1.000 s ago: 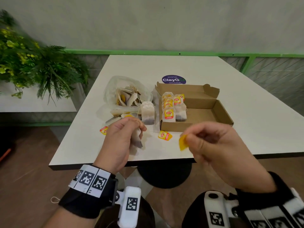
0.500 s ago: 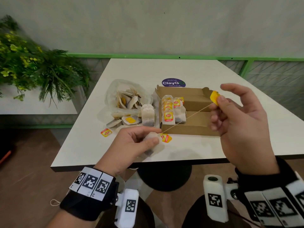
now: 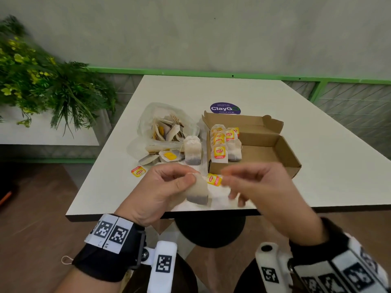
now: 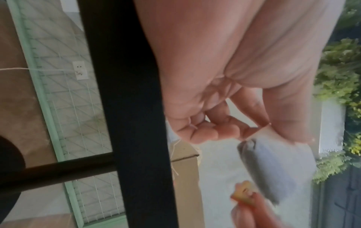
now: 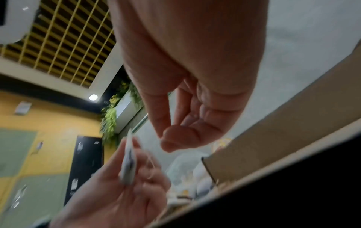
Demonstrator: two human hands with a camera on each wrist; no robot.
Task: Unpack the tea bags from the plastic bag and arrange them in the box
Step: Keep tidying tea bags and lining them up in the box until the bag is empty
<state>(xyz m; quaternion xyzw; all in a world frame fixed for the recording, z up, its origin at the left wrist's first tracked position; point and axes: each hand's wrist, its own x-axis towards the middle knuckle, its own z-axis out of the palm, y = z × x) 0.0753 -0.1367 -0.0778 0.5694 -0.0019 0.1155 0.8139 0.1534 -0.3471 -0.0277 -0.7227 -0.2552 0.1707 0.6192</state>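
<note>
Tea bags wait in three spots on the white table (image 3: 317, 166). Some are in the clear plastic bag (image 3: 167, 123) near the middle, and a few lie loose at its near side. More stand in a row at the left end of the brown box (image 3: 264, 153), just right of the plastic bag. At the table's near edge, the left hand (image 3: 167, 191) pinches one tea bag (image 3: 197, 192) by its top, so it hangs down. The right hand (image 3: 260, 187) is close beside it, fingers curled and blurry. It seems to pinch a small yellow tag (image 4: 244, 194).
</note>
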